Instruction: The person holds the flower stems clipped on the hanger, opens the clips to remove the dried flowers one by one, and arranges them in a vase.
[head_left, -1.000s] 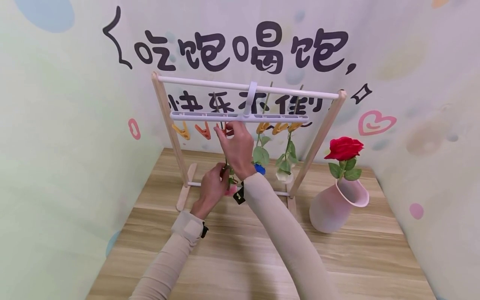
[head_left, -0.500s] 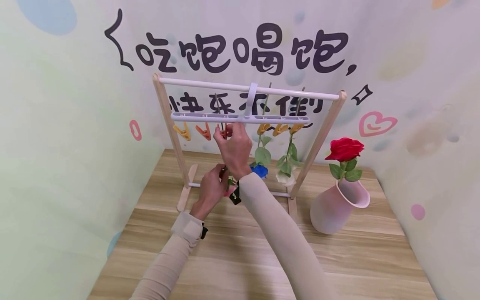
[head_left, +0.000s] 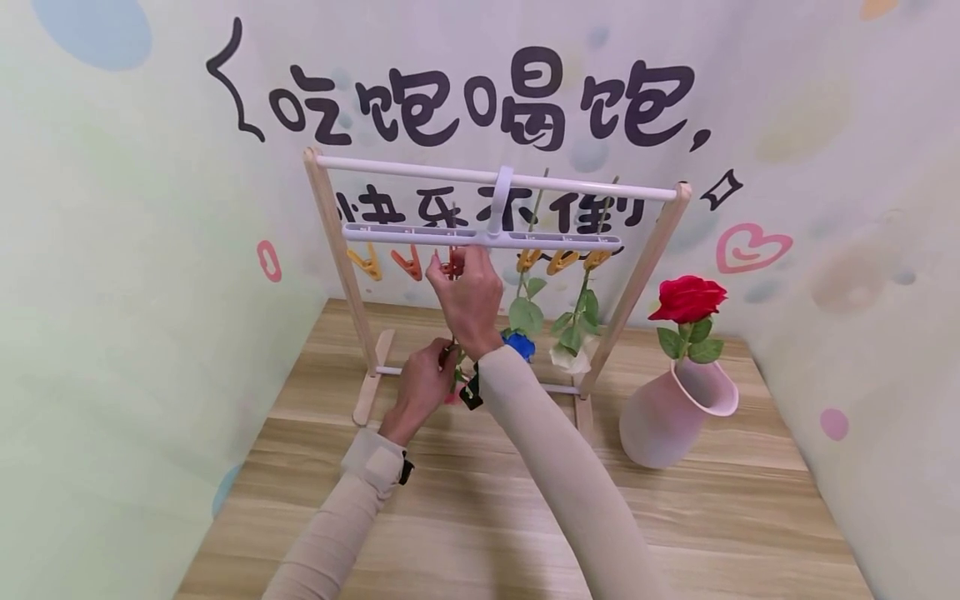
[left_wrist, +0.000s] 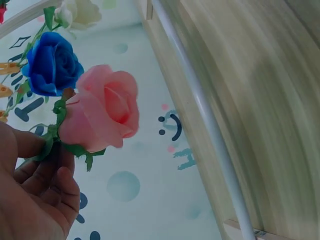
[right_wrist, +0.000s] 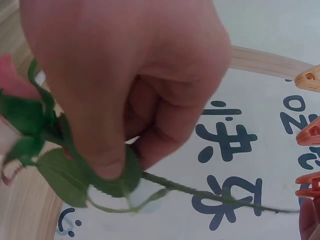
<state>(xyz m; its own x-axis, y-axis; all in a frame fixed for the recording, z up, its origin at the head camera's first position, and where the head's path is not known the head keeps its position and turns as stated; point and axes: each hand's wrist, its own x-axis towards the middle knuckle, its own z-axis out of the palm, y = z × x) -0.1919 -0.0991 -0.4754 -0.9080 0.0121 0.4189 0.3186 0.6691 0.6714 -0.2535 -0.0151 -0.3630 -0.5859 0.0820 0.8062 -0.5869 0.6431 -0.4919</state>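
My left hand (head_left: 425,383) pinches a pink rose just behind its bloom, which hangs head down. The left wrist view shows the pink rose (left_wrist: 102,107) close up, thumb and fingers at its green sepals. In the right wrist view the left hand (right_wrist: 135,65) fills the top, thumb on a leaf, and the rose's stem (right_wrist: 200,192) runs towards the clips. My right hand (head_left: 474,296) is raised to the hanger (head_left: 405,234) and pinches its third clip from the left, a red-orange clip (right_wrist: 307,187). The stem's far end lies right by that clip and the right fingertips (right_wrist: 309,217).
A blue rose (head_left: 519,344) and a white rose (head_left: 570,358) hang upside down from yellow clips on the right. The hanger hooks over a wooden rack's white rod (head_left: 397,169). A red rose (head_left: 688,300) stands in a pale vase (head_left: 660,425) at right, on the wooden table (head_left: 480,517).
The left hand has dropped slightly, and the pink rose's stem tip has shifted right and down behind the hanger. The right hand stays at the clip. The hung roses sway a little.
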